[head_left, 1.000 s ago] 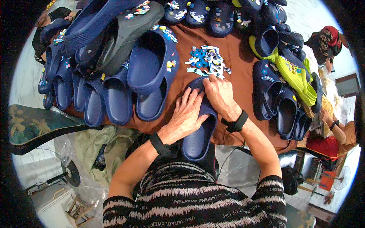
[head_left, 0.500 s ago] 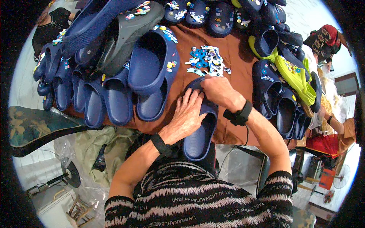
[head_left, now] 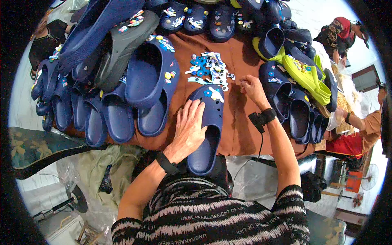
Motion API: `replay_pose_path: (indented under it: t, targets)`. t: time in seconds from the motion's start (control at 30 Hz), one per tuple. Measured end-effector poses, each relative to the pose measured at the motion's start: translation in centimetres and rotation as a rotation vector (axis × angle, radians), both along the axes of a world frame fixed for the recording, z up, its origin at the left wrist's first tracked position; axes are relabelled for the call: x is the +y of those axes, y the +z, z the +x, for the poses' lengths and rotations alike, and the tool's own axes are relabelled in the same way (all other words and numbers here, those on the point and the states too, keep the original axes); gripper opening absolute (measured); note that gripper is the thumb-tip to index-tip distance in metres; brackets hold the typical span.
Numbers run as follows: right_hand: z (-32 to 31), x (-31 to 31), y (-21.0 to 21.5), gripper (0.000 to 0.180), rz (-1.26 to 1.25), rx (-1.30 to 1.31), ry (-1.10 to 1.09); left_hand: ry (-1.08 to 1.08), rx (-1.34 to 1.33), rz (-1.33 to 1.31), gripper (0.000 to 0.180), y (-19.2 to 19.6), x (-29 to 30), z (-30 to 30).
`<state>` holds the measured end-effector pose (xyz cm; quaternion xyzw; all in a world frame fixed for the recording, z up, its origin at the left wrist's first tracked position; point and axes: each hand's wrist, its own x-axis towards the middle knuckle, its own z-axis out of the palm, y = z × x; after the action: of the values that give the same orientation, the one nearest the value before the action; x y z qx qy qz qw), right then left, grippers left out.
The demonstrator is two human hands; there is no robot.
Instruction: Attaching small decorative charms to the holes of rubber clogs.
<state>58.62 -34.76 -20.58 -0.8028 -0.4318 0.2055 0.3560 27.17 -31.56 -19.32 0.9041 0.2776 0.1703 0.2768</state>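
- Fingers (head_left: 195, 112) of left hand (head_left: 188, 132) spread wide and flat, pressing on the left side of a navy clog (head_left: 208, 130); palm covers its rim, nothing gripped.
- Clog lies toe away from the person, heel at the near table edge, on a brown cloth (head_left: 237, 126). Two charms (head_left: 213, 94) sit on its toe — one blue, one pale.
- Right hand (head_left: 252, 89) hovers over the cloth just right of the clog's toe, apart from it. Fingertips drawn narrow, pinched together; whether a small charm sits between them — cannot tell, too small.
- Black bands on both wrists; the right one carries a small black device (head_left: 257, 121) with a cable hanging down.
- Charm pile (head_left: 209, 68), blue and white, lies on the cloth just beyond the clog's toe, near the right hand.
- Left of the clog: a larger blue clog (head_left: 151, 77) propped over a row of navy clogs (head_left: 87, 118); a grey clog (head_left: 122, 45) above that.
- Right of the cloth: stacked navy clogs (head_left: 294, 110) and a lime-green pair (head_left: 306, 77).
- Far right, another person's arm (head_left: 361, 122) in an orange sleeve, well apart from the work.
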Motion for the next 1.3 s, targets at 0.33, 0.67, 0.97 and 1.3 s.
replay_pose_path:
  t: [0.33, 0.67, 0.97, 1.3]
  targets:
    - [-0.9, 3.5, -2.8, 0.024, 0.065, -0.317, -0.031, 0.084, 0.003, -0.021, 0.077, -0.6, -0.5, 0.1]
    - [-0.3, 3.7, -3.3, 0.024, 0.077, -0.382, -0.051, 0.073, -0.045, 0.014, 0.075, -0.9, -0.5, 0.2]
    - [-3.3, -0.1, -1.0, 0.031, 0.177, 0.643, 0.035, 0.066, -0.054, 0.005, 0.076, -1.2, -0.4, 0.2]
    - [-10.0, -3.8, 0.7, 0.024, 0.083, 0.748, 0.209, 0.077, -0.068, -0.034, 0.074, -0.5, -0.6, 0.2]
